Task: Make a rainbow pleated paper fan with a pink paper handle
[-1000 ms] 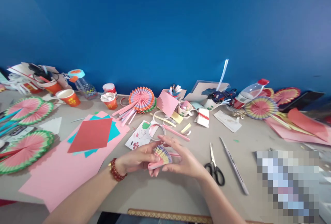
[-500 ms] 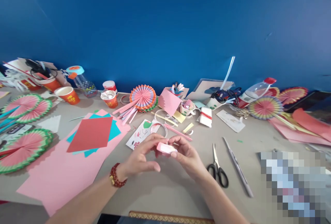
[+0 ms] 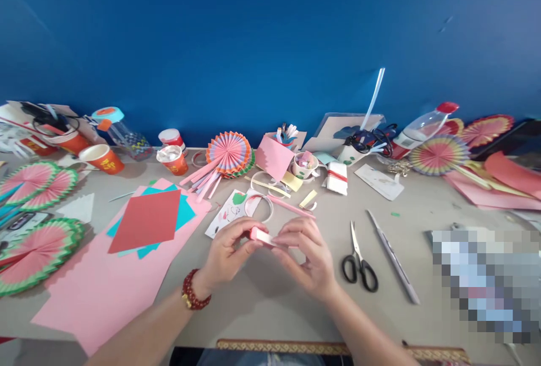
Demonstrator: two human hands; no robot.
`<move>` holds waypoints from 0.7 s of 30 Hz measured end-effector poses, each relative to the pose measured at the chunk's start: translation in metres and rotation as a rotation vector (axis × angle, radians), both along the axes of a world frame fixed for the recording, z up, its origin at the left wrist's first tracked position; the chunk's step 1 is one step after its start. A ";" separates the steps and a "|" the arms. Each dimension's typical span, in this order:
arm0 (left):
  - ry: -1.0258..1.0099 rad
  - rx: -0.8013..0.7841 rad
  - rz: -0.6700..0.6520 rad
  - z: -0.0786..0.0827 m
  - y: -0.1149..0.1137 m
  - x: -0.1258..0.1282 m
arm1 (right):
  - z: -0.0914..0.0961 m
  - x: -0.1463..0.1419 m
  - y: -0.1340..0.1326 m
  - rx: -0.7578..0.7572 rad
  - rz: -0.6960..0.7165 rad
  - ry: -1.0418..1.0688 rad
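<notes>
Both of my hands meet over the middle of the grey table. My left hand, with a red bead bracelet on the wrist, and my right hand pinch a small folded pink paper piece between their fingertips. The piece is pressed into a narrow closed bar, so its pleats do not show. Black-handled scissors lie just right of my right hand.
A large pink sheet with red and teal paper lies on the left beside watermelon-style paper fans. A ruler lies past the scissors. Paper cups, a colourful fan, tape rings and a bottle line the blue wall.
A second ago the pleated piece was fanned out, showing coloured edges. It has since been squeezed shut into a pink bar, and both hands now pinch its ends.
</notes>
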State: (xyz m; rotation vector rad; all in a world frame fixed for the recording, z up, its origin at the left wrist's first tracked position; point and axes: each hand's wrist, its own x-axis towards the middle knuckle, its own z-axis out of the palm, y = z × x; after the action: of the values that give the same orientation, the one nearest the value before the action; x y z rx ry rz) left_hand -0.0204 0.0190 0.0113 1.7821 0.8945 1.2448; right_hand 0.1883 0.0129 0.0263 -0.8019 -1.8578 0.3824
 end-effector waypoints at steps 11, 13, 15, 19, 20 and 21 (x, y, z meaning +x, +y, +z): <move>0.293 0.234 0.011 0.006 -0.007 0.004 | 0.000 -0.005 -0.005 -0.174 0.124 0.038; 0.318 0.244 -0.004 0.005 -0.007 0.003 | -0.001 -0.005 -0.006 -0.228 0.127 0.051; 0.339 0.258 -0.014 0.005 -0.007 0.002 | -0.001 -0.005 -0.007 -0.284 0.119 0.057; 0.367 0.272 -0.032 0.003 -0.007 0.001 | 0.000 -0.004 -0.006 -0.421 0.124 0.058; 0.374 0.274 -0.039 0.003 -0.007 0.001 | 0.000 -0.003 -0.006 -0.447 0.131 0.053; 0.381 0.278 -0.044 0.002 -0.007 0.001 | 0.000 -0.003 -0.005 -0.464 0.137 0.048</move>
State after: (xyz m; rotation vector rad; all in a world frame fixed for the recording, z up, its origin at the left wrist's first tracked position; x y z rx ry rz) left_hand -0.0198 0.0120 0.0136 2.3007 0.9158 1.0579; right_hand 0.1856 0.0075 0.0263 -0.9628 -1.8070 0.9346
